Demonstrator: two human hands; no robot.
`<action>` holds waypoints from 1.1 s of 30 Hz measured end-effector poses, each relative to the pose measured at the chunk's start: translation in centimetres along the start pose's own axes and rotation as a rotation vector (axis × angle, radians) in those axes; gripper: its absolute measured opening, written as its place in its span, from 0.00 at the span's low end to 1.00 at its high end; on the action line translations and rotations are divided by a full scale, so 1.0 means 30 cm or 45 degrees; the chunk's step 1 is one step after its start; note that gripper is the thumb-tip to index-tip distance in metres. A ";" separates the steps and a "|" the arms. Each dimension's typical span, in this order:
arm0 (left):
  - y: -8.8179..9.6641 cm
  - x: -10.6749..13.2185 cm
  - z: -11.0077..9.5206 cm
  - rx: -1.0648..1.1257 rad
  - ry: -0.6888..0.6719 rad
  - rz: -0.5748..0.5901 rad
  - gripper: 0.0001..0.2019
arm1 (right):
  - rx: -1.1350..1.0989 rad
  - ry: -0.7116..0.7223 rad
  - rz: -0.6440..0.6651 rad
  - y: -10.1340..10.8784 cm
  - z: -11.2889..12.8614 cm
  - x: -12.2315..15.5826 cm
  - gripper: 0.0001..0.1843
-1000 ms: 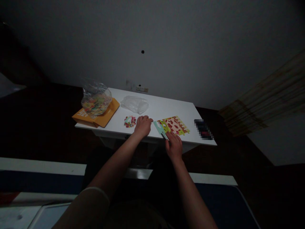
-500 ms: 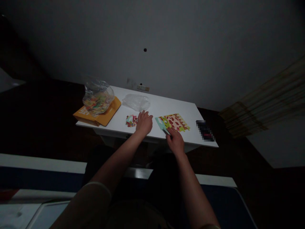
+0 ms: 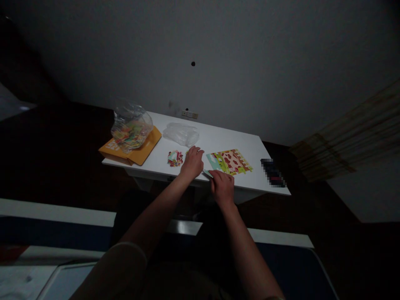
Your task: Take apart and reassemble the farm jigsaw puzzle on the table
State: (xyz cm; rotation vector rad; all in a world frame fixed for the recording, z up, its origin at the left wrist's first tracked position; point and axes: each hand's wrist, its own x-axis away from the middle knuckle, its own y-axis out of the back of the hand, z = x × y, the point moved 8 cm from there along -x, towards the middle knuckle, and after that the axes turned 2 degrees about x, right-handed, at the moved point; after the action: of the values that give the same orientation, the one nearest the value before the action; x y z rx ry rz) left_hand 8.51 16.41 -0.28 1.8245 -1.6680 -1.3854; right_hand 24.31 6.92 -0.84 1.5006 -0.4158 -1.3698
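Note:
A colourful jigsaw puzzle section [image 3: 233,160], with green, pink and pale blue areas, lies flat on the white table [image 3: 225,137]. Just in front of its left side, my right hand [image 3: 222,185] pinches a pale blue puzzle piece [image 3: 206,173] at the table's near edge. My left hand [image 3: 192,163] rests palm down close by, fingers apart and slightly bent. What lies under its palm is hidden. To its left is a small pile of loose puzzle pieces [image 3: 175,158] in red, white and green.
At the table's left end, a clear plastic bag of colourful pieces [image 3: 131,132] sits on a yellow box [image 3: 142,156]. A crumpled clear bag [image 3: 181,134] lies behind the pile. A dark, pixelated object [image 3: 272,173] is at the right end. The wall [image 3: 237,83] stands behind.
My right hand has moved left from the puzzle section with the pale blue piece, towards my left hand. My left hand has shifted slightly right, away from the pile.

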 end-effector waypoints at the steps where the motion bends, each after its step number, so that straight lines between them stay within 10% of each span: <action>1: 0.000 0.000 0.000 0.001 -0.003 -0.002 0.27 | 0.014 -0.005 0.006 -0.003 0.009 -0.008 0.20; 24: 0.050 0.002 -0.043 0.016 -0.107 -0.039 0.20 | 0.016 -0.076 -0.019 -0.001 -0.031 -0.033 0.26; 33: 0.009 0.250 -0.209 0.011 -0.405 0.179 0.14 | -0.003 -0.046 0.108 -0.011 -0.132 0.035 0.27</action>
State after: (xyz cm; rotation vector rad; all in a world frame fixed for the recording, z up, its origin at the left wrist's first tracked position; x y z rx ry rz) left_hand 12.24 7.38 -0.30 1.5169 -1.9143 -1.6752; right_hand 28.00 7.95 -2.32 1.4420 -0.4951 -1.3321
